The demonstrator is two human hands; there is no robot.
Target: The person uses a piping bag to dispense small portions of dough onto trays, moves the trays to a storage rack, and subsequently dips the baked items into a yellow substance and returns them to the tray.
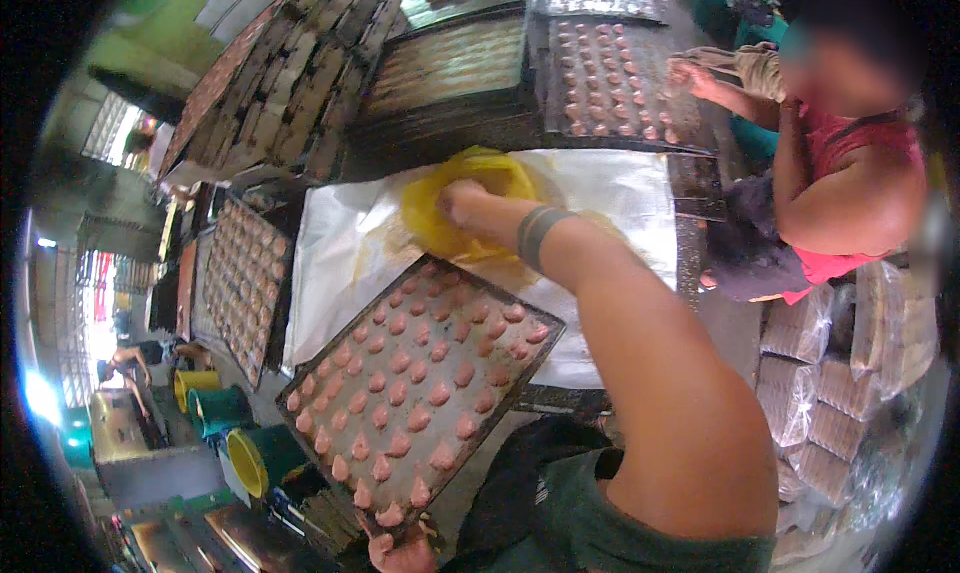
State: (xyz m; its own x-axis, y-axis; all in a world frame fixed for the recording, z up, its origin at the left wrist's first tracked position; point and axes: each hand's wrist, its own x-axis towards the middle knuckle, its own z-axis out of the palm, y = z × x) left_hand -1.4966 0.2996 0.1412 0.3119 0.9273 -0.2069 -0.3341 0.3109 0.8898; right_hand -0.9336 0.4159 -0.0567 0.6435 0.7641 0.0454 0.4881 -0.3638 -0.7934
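My left hand [400,551] grips the lower corner of a dark metal baking tray [410,381], fingers closed on its edge. Rows of small pink dough mounds [400,361] cover the tray, which sits at an angle in front of me. My right arm stretches across to a yellow bowl-like container [510,176] on a white sheet [345,223]. Down inside its rim is my right hand [462,199]; its fingers are hidden and blurred, so I cannot tell what they hold. Pale crumbs are scattered on the sheet around the container.
Beyond the sheet stands a stack of trays [445,73], with a tray of pink mounds [615,78] beside it. Another filled tray [240,273] leans at left. A person in red [850,183] stands at right, above wrapped packs [795,403]. Buckets [255,458] stand lower left.
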